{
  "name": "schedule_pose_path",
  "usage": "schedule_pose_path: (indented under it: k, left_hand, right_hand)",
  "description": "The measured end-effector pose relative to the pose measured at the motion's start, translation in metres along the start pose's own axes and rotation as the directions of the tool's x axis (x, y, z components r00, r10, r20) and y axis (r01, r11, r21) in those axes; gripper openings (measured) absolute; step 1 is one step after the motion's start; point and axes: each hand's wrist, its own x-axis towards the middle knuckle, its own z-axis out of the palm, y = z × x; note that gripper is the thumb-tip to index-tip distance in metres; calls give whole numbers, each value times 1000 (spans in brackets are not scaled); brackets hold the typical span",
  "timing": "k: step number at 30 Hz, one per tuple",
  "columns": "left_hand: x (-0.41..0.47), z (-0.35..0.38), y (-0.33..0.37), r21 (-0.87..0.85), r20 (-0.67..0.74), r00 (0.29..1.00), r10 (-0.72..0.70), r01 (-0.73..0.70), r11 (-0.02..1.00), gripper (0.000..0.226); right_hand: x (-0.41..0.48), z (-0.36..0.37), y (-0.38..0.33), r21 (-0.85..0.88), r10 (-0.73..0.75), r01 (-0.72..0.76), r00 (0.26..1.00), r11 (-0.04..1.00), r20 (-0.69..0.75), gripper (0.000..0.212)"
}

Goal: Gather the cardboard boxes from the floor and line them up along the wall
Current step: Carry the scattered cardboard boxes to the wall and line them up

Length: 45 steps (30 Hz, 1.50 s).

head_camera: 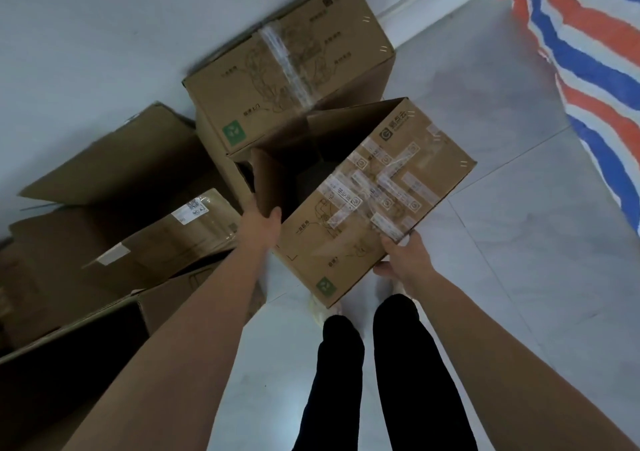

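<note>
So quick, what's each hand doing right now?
Left hand: closed on the open flap of the brown cardboard box with crossed clear tape.
Right hand: closed on that same box's near edge.

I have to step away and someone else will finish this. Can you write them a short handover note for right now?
Left hand grips a side flap of the open taped box; right hand holds its near edge. The box is held off the floor, over the feet.
Done: a sealed box sits against the wall, with several opened boxes loosely grouped to its left.
Left: set the held box down by the wall, probably beside the sealed one, then straighten the left group.
</note>
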Motion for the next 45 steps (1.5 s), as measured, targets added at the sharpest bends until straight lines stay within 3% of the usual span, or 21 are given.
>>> schedule_pose_path:
  k: [2,5,9,13,18,20,22,23,25,31,36,41,42,45]
  left_hand:
    - [-3,8,0,60,32,991,128,-130,990,40]
    - [-13,21,7,164,111,959,262,-278,947,30]
    - [-3,19,18,190,135,952,274,-297,936,33]
    - [14,2,42,238,125,950,286,-308,921,52]
    - [42,-20,53,205,161,958,238,-268,941,63]
    - [44,-21,45,182,8,984,177,-175,967,72]
    - [36,-19,39,-26,-107,989,-102,100,995,79]
    - [29,-17,41,-174,-75,968,-240,224,959,77]
    - [18,-7,43,-347,13,950,-313,298,889,66]
    - [33,-8,59,-452,8,993,-122,112,885,52]
    - [54,-28,68,-405,-61,998,-26,-1,914,52]
    - [44,-30,70,-354,-20,1000,0,-7,935,48]
    - [41,-29,68,-309,-41,999,9,-21,951,45]
    - [28,-31,74,-46,-154,978,138,-147,988,29]
  right_hand:
    - [4,1,5,18,-20,20,1000,1000,5,56]
    - [5,2,5,30,-22,22,1000,999,-3,51]
    - [6,9,-7,99,-10,9,1000,995,9,50]
    - [12,36,-27,255,-40,30,999,967,34,51]
    - [29,46,-65,216,-137,127,990,968,32,61]
    - [30,45,-71,233,-107,92,993,968,55,61]
    - [28,46,-71,237,-79,65,996,969,52,63]
    - [26,46,-71,241,-65,52,997,969,46,64]
    - [27,43,-68,248,-62,52,998,967,33,63]
    - [30,48,-88,258,-99,90,995,962,20,44]
    - [22,83,-106,225,-56,55,998,973,0,41]
    - [23,65,-101,27,-22,21,999,999,43,35]
    - [24,59,-101,-36,-17,18,999,999,30,38]
    - [16,42,-115,-180,-77,63,995,982,-70,83]
